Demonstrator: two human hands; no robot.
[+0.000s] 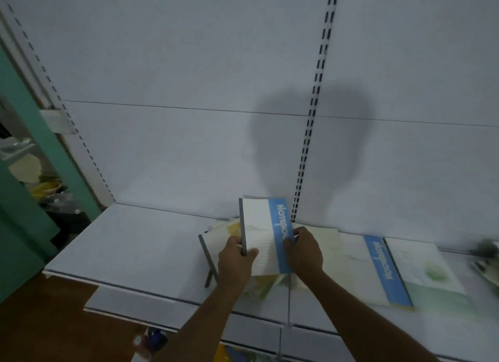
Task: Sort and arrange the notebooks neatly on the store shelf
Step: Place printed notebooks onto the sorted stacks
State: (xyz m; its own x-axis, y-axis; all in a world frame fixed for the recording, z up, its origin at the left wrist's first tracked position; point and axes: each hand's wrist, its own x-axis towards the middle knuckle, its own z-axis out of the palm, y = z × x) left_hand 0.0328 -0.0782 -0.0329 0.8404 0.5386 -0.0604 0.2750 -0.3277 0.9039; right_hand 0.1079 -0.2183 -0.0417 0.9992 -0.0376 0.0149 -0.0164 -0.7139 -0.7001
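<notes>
A white notebook with a blue band and grey spine [263,234] is held up over the white shelf [129,248]. My left hand [235,261] grips its spine edge, thumb across the cover. My right hand [305,251] grips the blue-band edge. Under it lies a loose pile of notebooks [216,242] with grey spines and yellow-green covers. To the right lie a cream notebook with a blue band [378,272] and a pale green notebook [426,269], flat and side by side.
The white back panel carries a slotted upright [313,110] just behind the held notebook. A lower shelf [162,305] juts out below. A green wall and cluttered goods [40,183] stand at the left. Blurred items [486,256] lie at the far right.
</notes>
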